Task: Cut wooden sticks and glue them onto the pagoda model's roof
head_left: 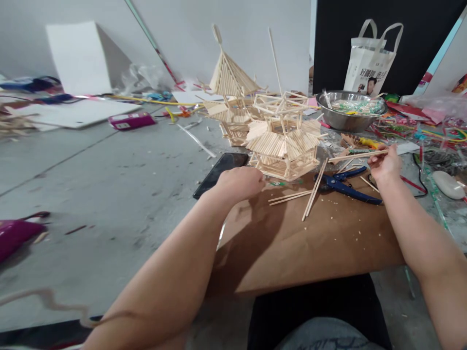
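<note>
Sticks (pixel 355 156) in curled right hand (pixel 386 164).

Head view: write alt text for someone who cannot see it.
A person's right hand holds thin wooden sticks beside blue pliers; the left hand is beside a pavilion-like stick model. Behind it stands a pointed-roof model.

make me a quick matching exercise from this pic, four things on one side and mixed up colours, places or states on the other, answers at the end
Things:
1. right hand
2. pliers
3. metal bowl
4. phone

Descriptions:
A. silver, standing near the white bag
B. black, lying flat on the grey floor
C. holding thin sticks
D. blue, with handles spread apart

Right pairs: 1-C, 2-D, 3-A, 4-B
</note>
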`<act>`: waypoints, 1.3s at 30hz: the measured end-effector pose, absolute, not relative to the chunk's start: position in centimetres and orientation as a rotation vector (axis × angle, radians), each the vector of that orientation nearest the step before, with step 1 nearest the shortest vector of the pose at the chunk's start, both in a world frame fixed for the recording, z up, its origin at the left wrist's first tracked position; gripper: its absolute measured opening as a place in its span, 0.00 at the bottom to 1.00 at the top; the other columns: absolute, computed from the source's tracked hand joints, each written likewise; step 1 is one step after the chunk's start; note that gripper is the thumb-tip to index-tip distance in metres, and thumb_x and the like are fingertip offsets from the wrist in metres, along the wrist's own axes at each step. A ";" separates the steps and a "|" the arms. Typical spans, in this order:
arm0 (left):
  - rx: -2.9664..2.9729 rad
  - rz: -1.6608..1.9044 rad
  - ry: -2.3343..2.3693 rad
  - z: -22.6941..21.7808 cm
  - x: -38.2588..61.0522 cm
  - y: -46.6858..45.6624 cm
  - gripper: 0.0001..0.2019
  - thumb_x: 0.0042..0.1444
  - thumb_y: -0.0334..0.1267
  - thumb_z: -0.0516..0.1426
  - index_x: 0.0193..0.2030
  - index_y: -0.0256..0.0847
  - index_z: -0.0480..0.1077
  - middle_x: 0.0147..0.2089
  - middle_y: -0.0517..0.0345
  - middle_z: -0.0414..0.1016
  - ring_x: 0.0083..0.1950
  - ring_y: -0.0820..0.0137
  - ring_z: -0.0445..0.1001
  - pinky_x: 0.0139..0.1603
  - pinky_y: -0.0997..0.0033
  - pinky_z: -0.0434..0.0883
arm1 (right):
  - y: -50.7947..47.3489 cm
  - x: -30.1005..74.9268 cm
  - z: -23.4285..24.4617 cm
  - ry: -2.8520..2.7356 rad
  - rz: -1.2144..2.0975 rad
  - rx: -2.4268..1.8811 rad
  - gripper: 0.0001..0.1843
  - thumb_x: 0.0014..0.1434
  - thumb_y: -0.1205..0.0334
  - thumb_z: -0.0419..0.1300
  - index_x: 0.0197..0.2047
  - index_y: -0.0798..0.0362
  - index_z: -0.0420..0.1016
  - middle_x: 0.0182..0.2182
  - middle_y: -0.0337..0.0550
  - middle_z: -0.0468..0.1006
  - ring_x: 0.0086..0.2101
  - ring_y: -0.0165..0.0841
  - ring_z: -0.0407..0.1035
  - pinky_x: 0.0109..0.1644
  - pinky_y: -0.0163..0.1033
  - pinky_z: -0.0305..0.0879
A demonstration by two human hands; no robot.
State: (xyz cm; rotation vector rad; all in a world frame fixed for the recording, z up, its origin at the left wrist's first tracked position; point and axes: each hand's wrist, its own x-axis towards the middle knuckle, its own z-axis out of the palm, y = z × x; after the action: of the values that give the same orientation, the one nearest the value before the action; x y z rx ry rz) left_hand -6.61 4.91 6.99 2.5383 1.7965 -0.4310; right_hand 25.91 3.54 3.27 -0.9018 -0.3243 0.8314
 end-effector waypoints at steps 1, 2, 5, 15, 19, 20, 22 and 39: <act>2.529 -0.434 1.839 7.0 -6.8 5.0 0.18 0.51 0.42 0.45 0.35 0.38 0.73 0.43 0.41 0.74 0.43 0.54 0.72 0.36 0.63 0.67 | 3.6 25.9 3.2 -0.334 0.841 -0.899 0.25 0.61 0.48 0.39 0.22 0.54 0.62 0.10 0.29 0.58 0.10 0.21 0.52 0.15 0.29 0.52; 2.520 -0.435 1.875 6.9 -6.9 5.2 0.17 0.50 0.40 0.45 0.36 0.38 0.73 0.43 0.40 0.74 0.43 0.54 0.72 0.36 0.62 0.67 | 3.6 25.9 3.1 -0.346 0.853 -0.897 0.25 0.60 0.47 0.40 0.22 0.54 0.63 0.10 0.29 0.59 0.10 0.21 0.53 0.15 0.29 0.52; 2.515 -0.428 1.906 6.5 -7.2 5.5 0.16 0.47 0.34 0.47 0.40 0.36 0.72 0.43 0.38 0.74 0.43 0.52 0.72 0.36 0.60 0.67 | 3.6 25.6 2.9 -0.370 0.894 -0.893 0.24 0.58 0.45 0.44 0.23 0.54 0.63 0.10 0.29 0.60 0.11 0.21 0.55 0.16 0.29 0.55; 2.582 -0.164 2.007 8.0 -6.9 4.3 0.15 0.49 0.30 0.47 0.37 0.30 0.73 0.43 0.33 0.72 0.49 0.48 0.68 0.43 0.53 0.64 | 3.4 24.6 3.2 -0.451 0.974 -0.898 0.22 0.56 0.46 0.50 0.23 0.56 0.65 0.11 0.30 0.64 0.11 0.21 0.58 0.15 0.28 0.59; 2.506 0.220 1.997 9.0 -5.8 2.3 0.17 0.51 0.34 0.44 0.40 0.36 0.72 0.42 0.42 0.74 0.43 0.52 0.71 0.38 0.56 0.67 | 3.4 23.9 3.1 -0.552 0.966 -0.915 0.21 0.52 0.45 0.54 0.22 0.56 0.65 0.11 0.30 0.64 0.10 0.22 0.58 0.14 0.29 0.59; 2.520 0.370 1.879 8.8 -5.4 1.9 0.17 0.51 0.34 0.45 0.41 0.37 0.72 0.41 0.46 0.75 0.41 0.57 0.72 0.39 0.60 0.67 | 3.3 23.5 3.1 -0.590 0.964 -0.914 0.21 0.50 0.44 0.55 0.22 0.56 0.65 0.12 0.30 0.64 0.10 0.22 0.58 0.14 0.29 0.59; 2.503 0.614 1.572 8.1 -4.4 1.1 0.17 0.53 0.37 0.45 0.42 0.37 0.71 0.37 0.51 0.76 0.36 0.66 0.73 0.38 0.69 0.67 | 3.0 22.6 3.1 -0.677 0.971 -0.911 0.21 0.49 0.43 0.56 0.22 0.55 0.66 0.12 0.30 0.65 0.10 0.22 0.59 0.14 0.30 0.59; 2.320 0.375 0.970 5.0 -1.4 0.2 0.12 0.53 0.37 0.48 0.23 0.36 0.65 0.21 0.63 0.64 0.23 0.78 0.61 0.26 0.78 0.56 | 0.0 18.9 3.7 -1.574 0.882 -1.252 0.29 0.46 0.35 0.51 0.38 0.53 0.70 0.27 0.39 0.71 0.20 0.27 0.65 0.23 0.36 0.63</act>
State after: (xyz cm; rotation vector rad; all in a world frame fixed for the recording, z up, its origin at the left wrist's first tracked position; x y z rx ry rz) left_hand -1.41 0.22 5.03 2.3198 0.9697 0.3747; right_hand 18.93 -0.01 3.68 -1.2521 -1.5738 0.8819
